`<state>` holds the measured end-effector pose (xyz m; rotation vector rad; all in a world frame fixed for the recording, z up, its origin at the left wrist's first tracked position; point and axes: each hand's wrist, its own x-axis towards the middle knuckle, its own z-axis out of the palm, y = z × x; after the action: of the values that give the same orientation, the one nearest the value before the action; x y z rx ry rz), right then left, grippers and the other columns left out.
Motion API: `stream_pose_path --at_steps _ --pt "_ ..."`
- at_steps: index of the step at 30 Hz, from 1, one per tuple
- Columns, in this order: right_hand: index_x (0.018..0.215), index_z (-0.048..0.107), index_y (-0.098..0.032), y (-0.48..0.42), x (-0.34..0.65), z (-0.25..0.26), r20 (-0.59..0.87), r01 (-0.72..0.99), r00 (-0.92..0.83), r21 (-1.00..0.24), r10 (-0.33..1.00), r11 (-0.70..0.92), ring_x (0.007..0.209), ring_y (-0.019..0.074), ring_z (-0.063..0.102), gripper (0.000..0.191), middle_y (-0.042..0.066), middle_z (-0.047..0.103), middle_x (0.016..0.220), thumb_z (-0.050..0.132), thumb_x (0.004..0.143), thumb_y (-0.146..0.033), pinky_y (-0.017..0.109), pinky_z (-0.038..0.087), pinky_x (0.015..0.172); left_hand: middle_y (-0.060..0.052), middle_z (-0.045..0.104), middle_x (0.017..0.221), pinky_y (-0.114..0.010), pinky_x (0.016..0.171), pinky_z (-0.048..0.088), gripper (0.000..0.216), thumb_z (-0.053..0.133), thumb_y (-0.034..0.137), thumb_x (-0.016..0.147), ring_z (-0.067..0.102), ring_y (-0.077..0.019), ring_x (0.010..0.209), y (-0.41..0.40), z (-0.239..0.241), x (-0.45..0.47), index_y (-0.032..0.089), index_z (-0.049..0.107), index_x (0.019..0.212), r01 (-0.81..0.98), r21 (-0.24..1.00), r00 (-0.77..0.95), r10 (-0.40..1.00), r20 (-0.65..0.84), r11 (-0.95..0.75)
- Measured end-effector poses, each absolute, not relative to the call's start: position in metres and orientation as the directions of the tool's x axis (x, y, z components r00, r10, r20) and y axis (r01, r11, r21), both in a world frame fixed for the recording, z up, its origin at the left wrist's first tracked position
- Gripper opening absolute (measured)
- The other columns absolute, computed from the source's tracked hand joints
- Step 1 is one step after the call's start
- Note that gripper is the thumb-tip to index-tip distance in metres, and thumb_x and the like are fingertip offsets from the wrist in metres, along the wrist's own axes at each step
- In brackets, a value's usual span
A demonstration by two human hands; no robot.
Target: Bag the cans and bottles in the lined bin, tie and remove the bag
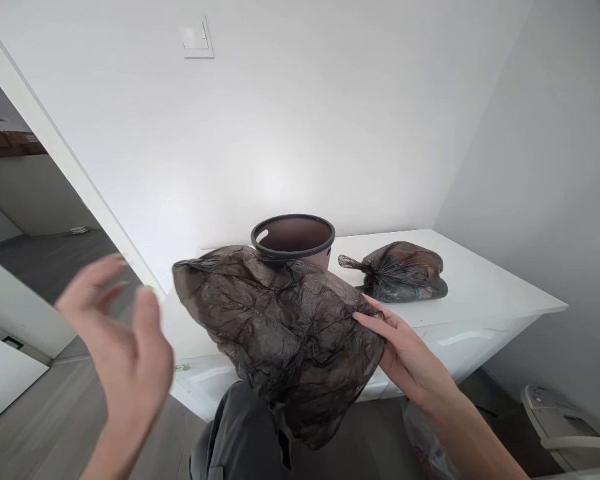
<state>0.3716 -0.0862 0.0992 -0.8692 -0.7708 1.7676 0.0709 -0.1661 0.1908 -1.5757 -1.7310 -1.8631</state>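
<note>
A thin black garbage bag [285, 327], crumpled and spread out, hangs in front of the cabinet. My right hand [400, 340] pinches its right edge between thumb and fingers. Off to the left, my left hand [123, 333] is raised in the air, somewhat blurred, its fingers curved and apart with nothing in them. Behind the bag stands a round trash can [296, 235] with a dark rim and a cut-out handle hole; the bag hides its lower part. To its right lies a tied, filled black bag [403, 272] with its knot toward the can.
The can and tied bag rest on a white cabinet top [490, 280] against the wall. A doorway is at left, a light switch [197, 37] above. At lower right are a pale plastic appliance or chair [570, 427] and a clear bag [427, 443] on the floor.
</note>
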Motion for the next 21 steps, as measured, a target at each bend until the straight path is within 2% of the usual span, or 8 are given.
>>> stream_pose_path --at_steps 1,3,5,6,9,13,18,21 --pt "0.13 0.069 -0.03 -0.086 0.369 0.102 -0.192 -0.501 -0.276 -0.808 0.942 -0.311 0.12 0.0279 0.07 0.058 0.004 0.076 0.125 0.089 0.076 -0.035 0.039 0.062 0.098 -0.003 0.063 0.118 -0.046 0.107 0.05 0.03 0.054 0.052 0.099 0.058 -0.0269 0.123 -0.172 0.19 0.087 0.031 0.055 0.121 0.788 0.498 -0.319 0.451 0.833 -0.362" --pt "0.131 0.069 -0.029 -0.087 0.363 0.109 -0.152 -0.507 -0.316 -0.808 0.937 -0.302 0.122 0.0276 0.07 0.055 0.004 0.076 0.127 0.087 0.079 -0.035 0.04 0.06 0.1 -0.003 0.069 0.114 -0.041 0.096 0.055 0.023 0.061 0.049 0.097 0.064 -0.0264 0.112 -0.18 0.183 0.114 0.033 0.064 0.113 0.819 0.292 0.063 0.584 0.809 -0.493" --pt "0.131 0.069 -0.028 -0.089 0.359 0.116 -0.119 -0.501 -0.349 -0.815 0.929 -0.293 0.122 0.0278 0.069 0.054 0.005 0.075 0.127 0.086 0.08 -0.036 0.041 0.059 0.101 -0.004 0.072 0.114 -0.038 0.09 0.057 0.026 0.064 0.051 0.095 0.066 -0.0263 0.107 -0.182 0.173 0.129 0.032 0.068 0.112 0.782 0.248 0.339 0.724 0.6 -0.572" --pt "0.13 0.069 -0.028 -0.089 0.357 0.119 -0.106 -0.5 -0.358 -0.818 0.928 -0.287 0.122 0.0279 0.069 0.054 0.005 0.076 0.127 0.086 0.08 -0.035 0.041 0.059 0.102 -0.006 0.072 0.116 -0.039 0.09 0.056 0.029 0.066 0.051 0.094 0.066 -0.0267 0.107 -0.181 0.167 0.133 0.031 0.068 0.115 0.78 0.264 0.393 0.772 0.499 -0.567" --pt "0.128 0.071 -0.028 -0.092 0.355 0.128 -0.076 -0.507 -0.362 -0.821 0.929 -0.264 0.121 0.0282 0.069 0.055 0.005 0.076 0.125 0.088 0.077 -0.036 0.042 0.058 0.103 -0.007 0.073 0.114 -0.04 0.092 0.054 0.026 0.06 0.046 0.099 0.065 -0.0257 0.106 -0.176 0.153 0.133 0.028 0.068 0.115 0.801 0.344 0.367 0.856 0.363 -0.489" --pt "0.126 0.072 -0.027 -0.097 0.354 0.134 -0.07 -0.508 -0.369 -0.82 0.927 -0.264 0.119 0.0292 0.07 0.054 0.005 0.076 0.124 0.089 0.076 -0.038 0.042 0.058 0.101 -0.008 0.07 0.11 -0.037 0.087 0.055 0.028 0.042 0.04 0.107 0.065 -0.0233 0.1 -0.169 0.145 0.136 0.027 0.064 0.118 0.783 0.448 0.252 0.879 0.404 -0.431" --pt "0.124 0.072 -0.027 -0.106 0.354 0.138 -0.07 -0.52 -0.385 -0.807 0.92 -0.279 0.119 0.0288 0.069 0.052 0.005 0.075 0.127 0.089 0.076 -0.037 0.039 0.059 0.097 -0.008 0.065 0.116 -0.038 0.084 0.053 0.033 0.072 0.042 0.091 0.061 -0.0255 0.103 -0.159 0.133 0.147 0.027 0.064 0.119 0.821 0.337 0.317 0.858 0.405 -0.462" --pt "0.124 0.072 -0.027 -0.11 0.357 0.143 -0.076 -0.52 -0.394 -0.803 0.916 -0.291 0.119 0.0283 0.07 0.052 0.005 0.075 0.126 0.089 0.076 -0.037 0.037 0.06 0.096 -0.006 0.064 0.112 -0.037 0.084 0.051 0.017 0.072 0.035 0.091 0.061 -0.0244 0.102 -0.154 0.127 0.148 0.026 0.068 0.105 0.818 0.317 0.352 0.853 0.385 -0.48"
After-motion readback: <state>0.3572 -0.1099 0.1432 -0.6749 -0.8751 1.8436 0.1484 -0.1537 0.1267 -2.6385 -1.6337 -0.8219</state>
